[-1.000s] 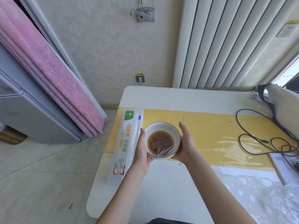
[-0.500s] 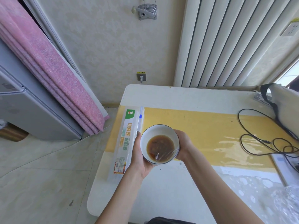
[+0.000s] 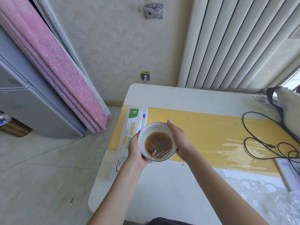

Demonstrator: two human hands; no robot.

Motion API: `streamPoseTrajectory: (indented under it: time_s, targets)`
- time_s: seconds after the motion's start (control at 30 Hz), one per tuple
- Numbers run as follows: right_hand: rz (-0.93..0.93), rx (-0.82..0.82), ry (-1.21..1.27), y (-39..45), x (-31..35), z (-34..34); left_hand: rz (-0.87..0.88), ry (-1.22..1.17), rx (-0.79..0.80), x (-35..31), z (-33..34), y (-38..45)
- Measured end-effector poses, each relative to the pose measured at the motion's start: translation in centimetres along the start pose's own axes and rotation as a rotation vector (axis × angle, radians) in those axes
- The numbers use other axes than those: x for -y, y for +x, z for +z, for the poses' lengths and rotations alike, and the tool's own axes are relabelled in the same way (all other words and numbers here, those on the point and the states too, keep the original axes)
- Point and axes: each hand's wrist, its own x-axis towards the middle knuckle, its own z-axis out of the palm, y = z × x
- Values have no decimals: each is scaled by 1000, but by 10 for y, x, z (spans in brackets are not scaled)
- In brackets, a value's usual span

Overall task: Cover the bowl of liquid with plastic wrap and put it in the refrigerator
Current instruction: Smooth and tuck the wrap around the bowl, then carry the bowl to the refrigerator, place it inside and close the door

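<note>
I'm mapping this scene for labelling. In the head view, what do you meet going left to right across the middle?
Refrigerator → pink mat → wrap box → left hand → bowl → right hand → black cable → bag.

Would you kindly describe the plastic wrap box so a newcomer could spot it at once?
Start at the white table with its yellow strip. Along the table's left edge, beside the bowl held in both hands, lies the plastic wrap box. It is the only long, narrow carton there, white with a green logo patch and a blue slider.
</note>
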Motion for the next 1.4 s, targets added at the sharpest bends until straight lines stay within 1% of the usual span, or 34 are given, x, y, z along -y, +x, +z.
streamPoseTrajectory:
  time_s: [0.07,0.23,0.3,0.37,0.5,0.63,0.77,0.93,1.07,1.27,1.4]
  targets:
    - [2,-7,-19,-2,4,3,39,6,4,-1,1,-5]
    - [9,-47,-40,-3,4,9,68,-22,8,-2,-3,-10]
    - [4,-49,-28,-5,10,12,121,-109,11,-1,-3,-13]
    - [-10,-47,-9,-8,18,16,200,-174,47,0,-3,-19]
    - [-34,-19,32,-10,26,30,364,-79,55,-4,-6,-36]
    - [27,76,57,-16,31,48,464,-63,-9,-19,-12,-58]
    - [49,218,64,-22,29,74,491,-108,-111,-32,-35,-84]
    - [32,306,-49,-43,23,137,419,-59,-223,-45,-85,-127]
    - [5,383,-121,-60,19,189,408,-29,-339,-62,-132,-156]
    - [7,450,-170,-79,18,296,477,-89,-388,-102,-208,-195]
    - [50,447,-104,-89,6,378,475,-78,-411,-146,-270,-221]
